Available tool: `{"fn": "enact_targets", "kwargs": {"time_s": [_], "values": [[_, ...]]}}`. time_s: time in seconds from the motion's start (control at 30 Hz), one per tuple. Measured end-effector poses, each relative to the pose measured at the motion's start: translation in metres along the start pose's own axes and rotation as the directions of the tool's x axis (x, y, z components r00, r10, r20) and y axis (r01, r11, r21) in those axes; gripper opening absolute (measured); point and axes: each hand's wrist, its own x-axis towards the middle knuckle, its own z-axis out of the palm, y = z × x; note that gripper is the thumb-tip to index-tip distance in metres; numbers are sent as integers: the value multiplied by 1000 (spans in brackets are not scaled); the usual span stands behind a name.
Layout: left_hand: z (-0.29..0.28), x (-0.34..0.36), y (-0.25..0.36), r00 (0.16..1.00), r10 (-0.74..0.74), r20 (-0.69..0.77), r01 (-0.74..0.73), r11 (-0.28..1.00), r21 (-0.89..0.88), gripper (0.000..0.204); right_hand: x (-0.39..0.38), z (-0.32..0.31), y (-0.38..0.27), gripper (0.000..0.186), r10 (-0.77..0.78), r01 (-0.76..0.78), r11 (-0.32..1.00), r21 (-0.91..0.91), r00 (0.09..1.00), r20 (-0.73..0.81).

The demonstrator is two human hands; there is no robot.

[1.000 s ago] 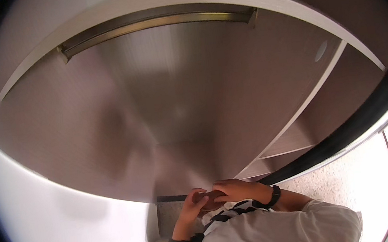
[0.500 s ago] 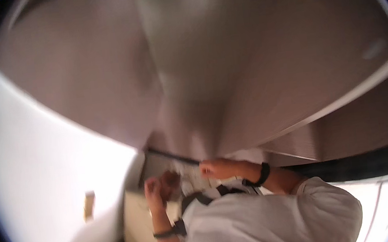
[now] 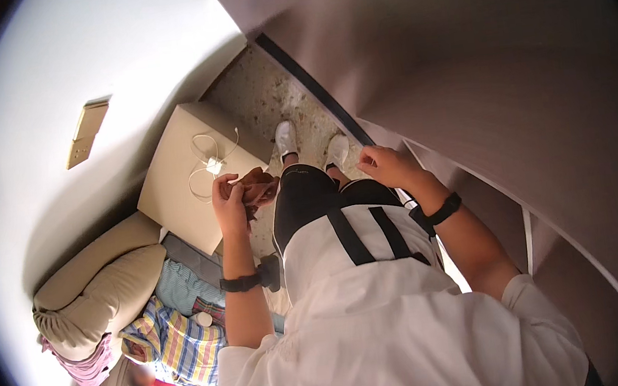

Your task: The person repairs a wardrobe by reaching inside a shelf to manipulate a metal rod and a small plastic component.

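My left hand (image 3: 231,211) has its fingers closed around a crumpled brown cloth-like item (image 3: 256,187), held out beside my left thigh. Just beyond that hand is a beige bedside cabinet (image 3: 177,174) with a coiled white cable and charger (image 3: 214,165) on top. My right hand (image 3: 390,167) is in front of my right hip with its fingers curled in. What those fingers hold, if anything, is hidden. It is nearest to the tall brown-grey cabinet panels (image 3: 514,116) and their dark base strip (image 3: 312,89).
My white shoes (image 3: 285,139) stand on a speckled floor (image 3: 247,85). On the left are beige cushions (image 3: 108,300) and a plaid cloth (image 3: 181,341). A gold wall plate (image 3: 87,134) is on the white wall. Cabinet panels rise close on the right.
The view has swung down and toward the right, bringing the bedside cabinet, cable, floor and shoes into clear sight. The brown item stays in my left hand; my right hand is still curled.
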Motion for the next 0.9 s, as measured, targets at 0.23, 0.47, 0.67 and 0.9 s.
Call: {"fn": "enact_targets", "kwargs": {"time_s": [0.23,0.47,0.67,0.9], "values": [[-10,63,-11,985,-171,-15,170,961,220,17,68,45,-6,20,120,-120,993,2,993,3],[-16,116,-20,959,-114,261,13,933,360,21,76,77,-32,13,138,-130,984,125,989,-60],[61,92,37,781,-9,624,-149,968,201,16,26,-2,-113,58,-34,97,853,513,991,-131],[204,-16,125,355,-35,934,-88,994,71,35,-57,-39,-133,70,-130,557,779,288,593,-795]]}}
